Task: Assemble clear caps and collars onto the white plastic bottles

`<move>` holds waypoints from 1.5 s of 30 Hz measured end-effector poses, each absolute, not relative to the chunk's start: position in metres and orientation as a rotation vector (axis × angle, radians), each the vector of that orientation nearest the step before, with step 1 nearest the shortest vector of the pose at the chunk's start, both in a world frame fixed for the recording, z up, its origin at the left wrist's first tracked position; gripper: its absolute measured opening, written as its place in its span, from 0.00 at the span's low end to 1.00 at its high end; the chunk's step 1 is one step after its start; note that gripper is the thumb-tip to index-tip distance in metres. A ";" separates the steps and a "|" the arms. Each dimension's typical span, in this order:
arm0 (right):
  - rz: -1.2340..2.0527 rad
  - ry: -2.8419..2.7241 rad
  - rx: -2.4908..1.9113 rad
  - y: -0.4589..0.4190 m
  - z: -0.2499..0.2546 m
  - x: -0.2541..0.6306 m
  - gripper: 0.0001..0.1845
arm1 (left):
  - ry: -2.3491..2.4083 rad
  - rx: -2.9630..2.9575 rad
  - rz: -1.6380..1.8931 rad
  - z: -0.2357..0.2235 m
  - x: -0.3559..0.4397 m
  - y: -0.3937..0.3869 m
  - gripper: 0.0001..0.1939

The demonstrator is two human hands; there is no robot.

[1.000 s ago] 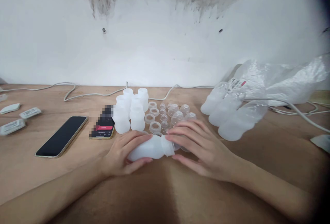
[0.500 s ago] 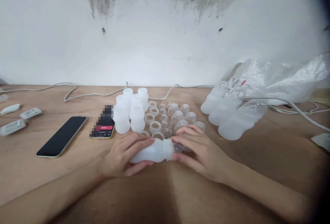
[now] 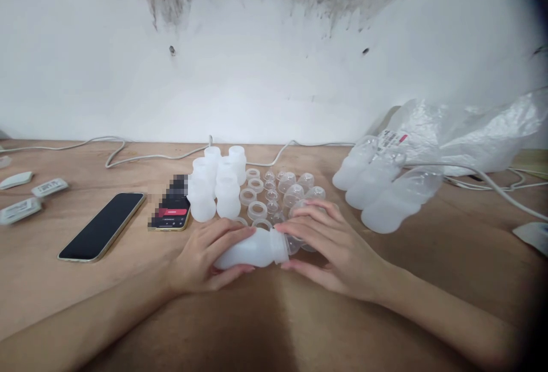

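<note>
A frosted white baby bottle (image 3: 246, 249) lies on its side above the table, its neck pointing right. My left hand (image 3: 205, 255) is wrapped round its body, thumb below and fingers on top. At the neck sits a screw ring (image 3: 279, 246) with a clear teat beyond it, partly hidden by fingers. My right hand (image 3: 334, 249) closes over this ring, index finger above and thumb below. Just behind the bottle are several loose rings (image 3: 257, 210), clear teats (image 3: 272, 195) and clear dome caps (image 3: 293, 194).
Several open bottles (image 3: 229, 195) stand behind my left hand. Capped bottles (image 3: 385, 206) lie at the right by a clear plastic bag (image 3: 479, 138). Two phones, one dark (image 3: 103, 226) and one lit (image 3: 173, 212), lie left. A white cable (image 3: 483, 172) crosses the table.
The fingers of my right hand have shifted left, from the teat onto the ring. My left hand keeps its hold on the bottle, which has barely moved.
</note>
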State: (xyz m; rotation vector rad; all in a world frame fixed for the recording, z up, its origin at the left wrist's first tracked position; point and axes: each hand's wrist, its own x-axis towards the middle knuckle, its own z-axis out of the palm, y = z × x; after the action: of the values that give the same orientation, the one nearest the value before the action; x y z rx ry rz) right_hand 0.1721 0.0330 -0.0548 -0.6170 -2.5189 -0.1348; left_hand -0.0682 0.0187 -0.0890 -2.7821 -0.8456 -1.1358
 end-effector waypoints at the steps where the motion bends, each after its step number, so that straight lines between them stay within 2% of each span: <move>1: -0.111 -2.507 -0.625 0.032 -0.055 0.171 0.16 | -0.835 -2.781 -1.127 -0.089 -0.068 0.019 0.23; 9: 0.218 -2.417 -0.795 0.025 -0.055 0.165 0.14 | -0.710 -2.671 -1.035 -0.091 -0.067 0.018 0.23; 15: 0.477 -2.343 -1.048 0.019 -0.053 0.165 0.14 | -0.600 -2.450 -1.035 -0.091 -0.064 0.015 0.16; 17: 0.392 -2.353 -0.993 0.020 -0.050 0.166 0.14 | -0.624 -2.430 -1.076 -0.091 -0.062 0.014 0.16; 22: -0.070 -2.382 -0.568 0.029 -0.049 0.175 0.19 | -0.952 -2.582 -1.286 -0.093 -0.064 0.013 0.29; 25: -0.151 -2.385 -0.464 0.034 -0.050 0.181 0.22 | -1.062 -2.681 -1.342 -0.094 -0.068 0.015 0.28; 30: -0.216 -2.449 -0.405 0.037 -0.049 0.184 0.21 | -1.170 -2.779 -1.298 -0.094 -0.070 0.018 0.28; 36: -0.078 -2.414 -0.438 0.039 -0.054 0.182 0.20 | -1.145 -2.839 -1.257 -0.094 -0.068 0.019 0.22; 45: 0.211 -2.292 -0.622 0.034 -0.065 0.177 0.22 | -1.050 -2.757 -1.245 -0.093 -0.065 0.015 0.24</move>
State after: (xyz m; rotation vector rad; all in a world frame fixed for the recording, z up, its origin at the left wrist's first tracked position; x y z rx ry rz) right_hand 0.1773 0.0344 -0.0655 -0.6222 -2.2918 0.2115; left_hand -0.0654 0.0152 -0.0925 -2.7573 -1.0499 -1.2447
